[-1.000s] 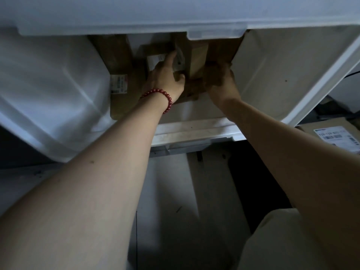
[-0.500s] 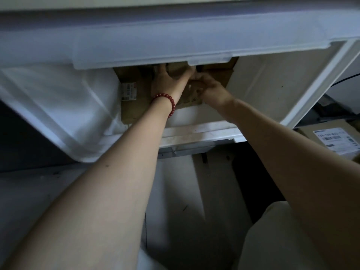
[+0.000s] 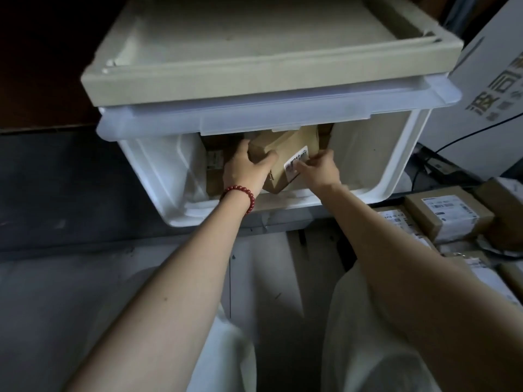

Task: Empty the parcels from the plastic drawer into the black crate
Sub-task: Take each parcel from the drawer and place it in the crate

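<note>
The white plastic drawer (image 3: 368,154) stands pulled out from under its beige cabinet top. Inside it, a brown cardboard parcel (image 3: 285,149) with a white label is tilted and lifted between both hands. My left hand (image 3: 246,171), with a red bead bracelet on the wrist, grips the parcel's left end. My right hand (image 3: 318,169) pinches its right edge by the label. Another brown parcel (image 3: 213,176) lies deeper in the drawer at the left, partly hidden. The black crate itself is hard to make out.
Several labelled cardboard parcels (image 3: 447,215) are piled at the right, below the drawer. A white box with printed characters (image 3: 492,97) leans behind them, with a black cable (image 3: 458,141) in front. My pale-trousered knees fill the bottom of the view.
The view has pulled back and up, showing the whole drawer unit. Both hands have drawn one parcel forward out from under the drawer's front lip and tilted it up.
</note>
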The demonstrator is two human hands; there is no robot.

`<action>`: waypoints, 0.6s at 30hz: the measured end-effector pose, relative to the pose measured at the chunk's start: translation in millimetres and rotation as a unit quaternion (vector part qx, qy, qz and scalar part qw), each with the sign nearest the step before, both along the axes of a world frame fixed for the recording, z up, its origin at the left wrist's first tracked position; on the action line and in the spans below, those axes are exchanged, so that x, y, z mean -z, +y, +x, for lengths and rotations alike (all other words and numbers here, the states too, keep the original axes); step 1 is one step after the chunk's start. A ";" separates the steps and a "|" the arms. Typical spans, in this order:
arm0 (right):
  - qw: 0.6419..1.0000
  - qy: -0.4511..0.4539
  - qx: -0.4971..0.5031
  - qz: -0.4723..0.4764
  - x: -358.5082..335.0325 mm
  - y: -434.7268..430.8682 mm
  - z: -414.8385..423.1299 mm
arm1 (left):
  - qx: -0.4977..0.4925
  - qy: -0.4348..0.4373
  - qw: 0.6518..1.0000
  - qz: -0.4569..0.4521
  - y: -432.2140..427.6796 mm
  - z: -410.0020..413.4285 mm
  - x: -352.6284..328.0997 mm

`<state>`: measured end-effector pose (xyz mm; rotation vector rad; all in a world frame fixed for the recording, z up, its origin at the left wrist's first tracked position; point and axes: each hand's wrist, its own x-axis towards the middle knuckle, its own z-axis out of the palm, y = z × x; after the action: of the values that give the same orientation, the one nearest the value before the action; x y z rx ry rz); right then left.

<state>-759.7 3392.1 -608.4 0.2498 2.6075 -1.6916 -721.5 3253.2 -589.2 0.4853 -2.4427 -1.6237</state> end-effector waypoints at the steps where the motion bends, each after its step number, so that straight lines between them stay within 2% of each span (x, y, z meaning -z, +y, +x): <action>1: 1.000 0.005 0.012 0.002 -2.7 3.7 6.5 | 0.000 -0.001 1.000 0.004 0.5 10.0 -3.9; 6: 0.998 0.007 0.037 0.052 -17.4 24.5 37.7 | 0.011 -0.001 1.000 0.019 -3.9 57.7 -18.0; 11: 0.994 -0.039 -0.099 0.008 -28.3 43.9 61.4 | 0.003 -0.005 0.995 0.095 -10.7 100.8 -24.5; 14: 0.985 -0.016 -0.170 0.032 -35.7 46.7 78.8 | -0.017 0.009 0.994 0.111 -18.5 121.1 -26.9; 16: 0.979 -0.016 -0.203 -0.003 -41.5 47.1 93.8 | -0.051 0.019 0.991 0.120 -27.6 132.2 -27.4; 18: 0.967 -0.022 -0.238 -0.086 -44.0 43.8 110.5 | -0.100 0.034 0.987 0.123 -37.8 144.5 -24.6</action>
<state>-649.2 3435.9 -564.4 -0.3140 2.2236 -1.6858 -577.0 3215.4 -564.6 0.6759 -2.0786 -1.8291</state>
